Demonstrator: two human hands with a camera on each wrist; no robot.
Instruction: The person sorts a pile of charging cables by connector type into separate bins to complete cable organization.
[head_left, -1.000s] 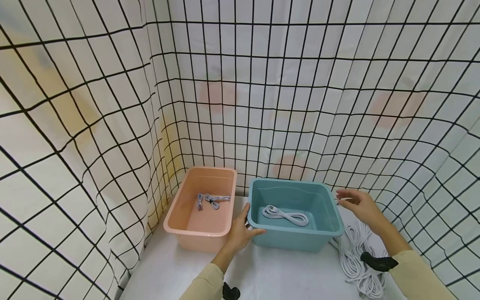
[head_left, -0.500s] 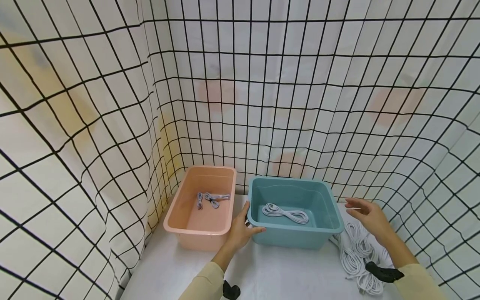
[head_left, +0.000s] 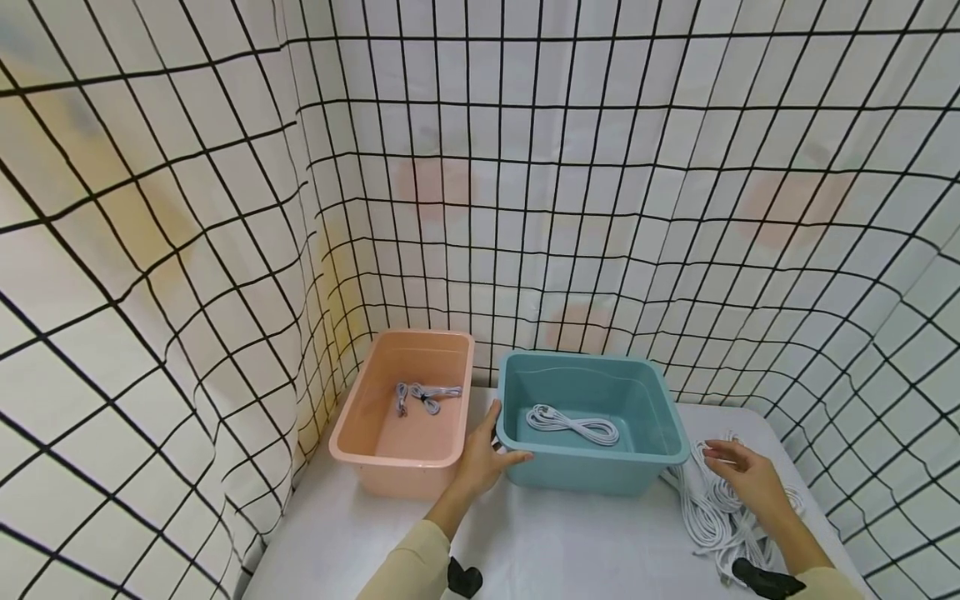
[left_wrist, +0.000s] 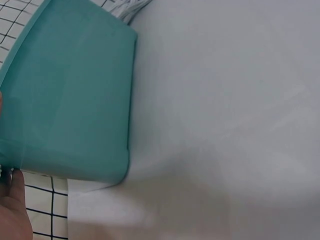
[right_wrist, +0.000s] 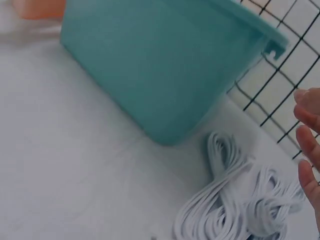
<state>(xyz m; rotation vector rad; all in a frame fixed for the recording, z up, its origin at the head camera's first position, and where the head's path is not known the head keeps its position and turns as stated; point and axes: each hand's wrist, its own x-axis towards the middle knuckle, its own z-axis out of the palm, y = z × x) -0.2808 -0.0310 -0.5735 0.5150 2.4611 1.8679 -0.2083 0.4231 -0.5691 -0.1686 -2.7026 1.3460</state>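
A teal plastic bin [head_left: 592, 475] holds one bundled white cable [head_left: 573, 425]. My left hand [head_left: 478, 462] rests at its near left corner, thumb along the front wall and fingers extended along the left side. To the right of the bin lies a pile of coiled white cables [head_left: 708, 521], also visible in the right wrist view as looped white cables [right_wrist: 220, 195]. Above that pile hovers my right hand [head_left: 753, 483], fingers loosely bent with nothing between them. In the right wrist view, only the right hand's fingertips [right_wrist: 309, 145] show at the edge.
Left of the teal bin stands a peach bin [head_left: 397, 475] with a few small grey cable bundles [head_left: 426, 398] inside. Both bins are on a white-covered table [head_left: 570, 542]. A black grid net [head_left: 502, 208] over white sheeting encloses the back and sides.
My right hand has moved from beside the teal bin's right rim down and rightward to over the cable pile. The left hand and both bins stay in place.
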